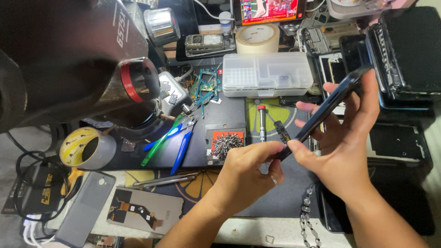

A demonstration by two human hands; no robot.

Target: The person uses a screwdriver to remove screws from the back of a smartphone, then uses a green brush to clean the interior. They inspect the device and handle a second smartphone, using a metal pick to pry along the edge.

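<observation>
My right hand grips a dark smartphone edge-on, tilted up toward the back right. My left hand pinches at the phone's lower end with thumb and forefinger; a ring is on one finger. Just behind my fingers, a small black part lies on the mat. A red-capped screwdriver lies upright on the mat beyond my left hand, next to a tray of loose screws.
A microscope body hangs over the left. Blue pliers and green tweezers lie on the dark mat. A clear plastic organiser box, tape rolls, a phone screen panel and stacked phone parts surround the work area.
</observation>
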